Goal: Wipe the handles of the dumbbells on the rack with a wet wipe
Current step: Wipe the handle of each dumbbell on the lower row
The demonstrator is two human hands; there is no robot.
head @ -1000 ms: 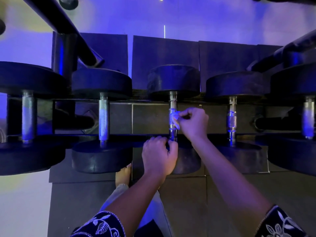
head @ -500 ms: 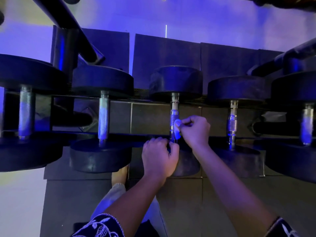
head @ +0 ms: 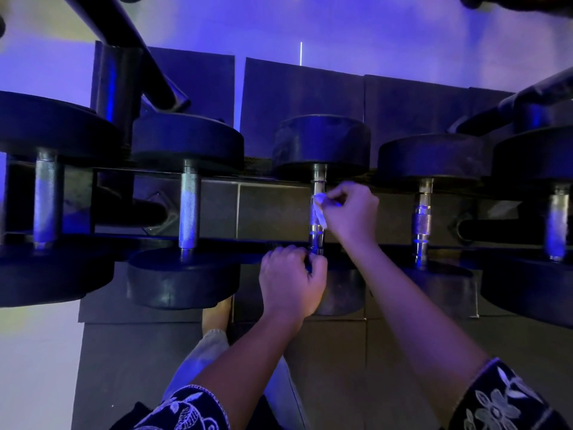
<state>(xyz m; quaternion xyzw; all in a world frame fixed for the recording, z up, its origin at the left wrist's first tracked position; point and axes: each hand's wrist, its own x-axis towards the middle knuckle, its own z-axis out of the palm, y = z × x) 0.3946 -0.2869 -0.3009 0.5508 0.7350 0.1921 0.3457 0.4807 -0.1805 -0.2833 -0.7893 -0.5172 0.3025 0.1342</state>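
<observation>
Several black dumbbells lie across a dark rack under blue light. The middle dumbbell (head: 322,141) has a chrome handle (head: 317,231). My right hand (head: 350,215) pinches a small white wet wipe (head: 319,209) against the upper part of that handle. My left hand (head: 291,280) grips the near end of the same handle, just above the near weight head, which it partly hides. Other handles stand to the left (head: 189,203) and to the right (head: 421,218).
A thick black rack strut (head: 136,51) slants down from the top left. Dark floor mats (head: 335,367) lie under the rack, pale floor beyond. My foot (head: 217,315) and trouser leg show below the rack.
My right hand has slid the wipe up the handle, away from me, after moving it down half a second ago. My left hand has stayed at the near end.
</observation>
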